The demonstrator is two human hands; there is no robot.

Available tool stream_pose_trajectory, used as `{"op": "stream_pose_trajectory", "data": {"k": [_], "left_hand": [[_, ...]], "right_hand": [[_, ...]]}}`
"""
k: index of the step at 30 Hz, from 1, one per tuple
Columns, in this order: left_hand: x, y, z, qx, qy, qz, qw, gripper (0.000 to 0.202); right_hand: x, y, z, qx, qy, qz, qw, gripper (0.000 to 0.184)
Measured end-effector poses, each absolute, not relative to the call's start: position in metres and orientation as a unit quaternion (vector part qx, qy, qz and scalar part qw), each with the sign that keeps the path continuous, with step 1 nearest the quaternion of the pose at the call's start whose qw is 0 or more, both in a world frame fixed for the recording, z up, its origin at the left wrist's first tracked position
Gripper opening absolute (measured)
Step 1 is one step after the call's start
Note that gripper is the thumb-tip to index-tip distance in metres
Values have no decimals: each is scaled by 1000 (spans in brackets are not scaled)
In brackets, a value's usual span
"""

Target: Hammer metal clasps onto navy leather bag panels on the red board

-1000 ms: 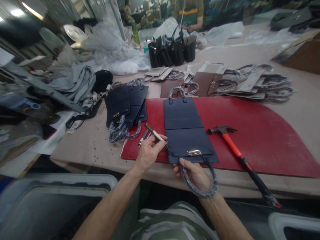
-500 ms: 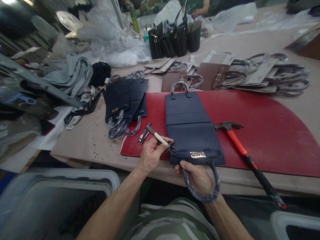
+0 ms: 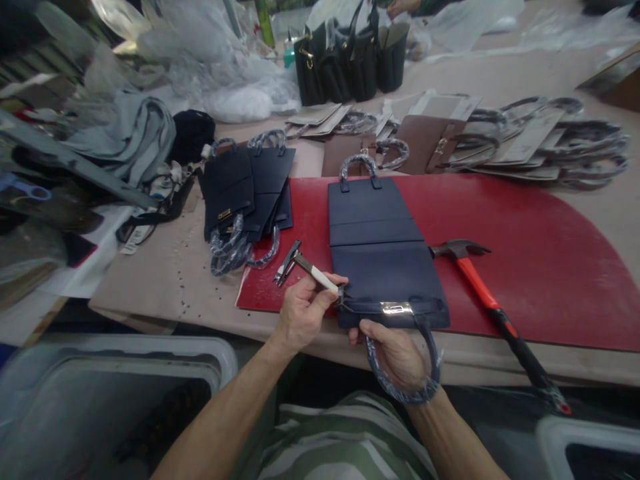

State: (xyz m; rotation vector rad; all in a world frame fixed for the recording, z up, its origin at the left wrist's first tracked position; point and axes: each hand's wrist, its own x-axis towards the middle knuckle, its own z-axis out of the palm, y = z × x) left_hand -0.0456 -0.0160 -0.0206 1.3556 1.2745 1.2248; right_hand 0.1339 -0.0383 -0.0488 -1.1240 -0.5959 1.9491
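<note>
My left hand (image 3: 304, 312) is closed around a small metal tool with a white grip (image 3: 323, 277); its kind is unclear. The tool's near end meets the left edge of a flat navy bag panel (image 3: 375, 267), beside the strap with a gold clasp (image 3: 397, 308). Pinching the panel's lower edge is my right hand (image 3: 397, 350), with the plastic-wrapped handle (image 3: 431, 380) looped around it. The fingers under the panel are hidden. Just left of the held tool, a small metal piece with a forked tip (image 3: 285, 267) shows.
A claw hammer (image 3: 475, 283) lies right of the panel on a red board (image 3: 530, 267). More navy panels (image 3: 270, 187) are stacked left. Brown bag panels (image 3: 415, 140) and black bags (image 3: 350, 67) stand farther back. A plastic bin (image 3: 220, 353) is below left.
The view has shifted slightly, so the background sits a little higher and wider. Both hands keep nearly the same hold on the tool and panel.
</note>
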Motion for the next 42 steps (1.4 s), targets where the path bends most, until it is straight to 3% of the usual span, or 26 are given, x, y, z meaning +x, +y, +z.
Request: {"op": "stream_pose_trajectory", "data": {"k": [23,42], "left_hand": [[-36,-11,-22,549,553,462,423,19],[-36,-16,-16,580,524,472,407,19]], "right_hand": [[137,-34,-46,-474,-241,763,367,46],[140,-37,-53,-446,-223,790,356,43]]}}
